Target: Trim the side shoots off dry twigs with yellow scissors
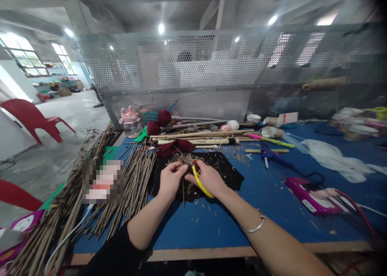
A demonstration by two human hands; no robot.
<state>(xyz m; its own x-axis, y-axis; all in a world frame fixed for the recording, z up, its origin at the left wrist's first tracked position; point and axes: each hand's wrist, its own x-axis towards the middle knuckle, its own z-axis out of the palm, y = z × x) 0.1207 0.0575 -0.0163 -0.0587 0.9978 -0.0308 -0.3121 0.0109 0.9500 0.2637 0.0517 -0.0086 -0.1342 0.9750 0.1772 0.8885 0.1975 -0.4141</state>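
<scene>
At the frame's centre, over the black cloth (232, 177), your left hand (171, 180) pinches a thin stick (183, 194) between its fingers and your right hand (211, 180) wraps its fingers round yellow-handled scissors (195, 172); with the blades so near, a slipping stick could get your left fingertips nicked

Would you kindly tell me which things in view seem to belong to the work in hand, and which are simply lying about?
Probably in the job:
yellow-handled scissors
thin stick beside their blades
black cloth strewn with clippings
loose sticks

Apparently just lying about:
pink-topped bottle
blue gun-shaped tool
white plastic
red chair
</scene>
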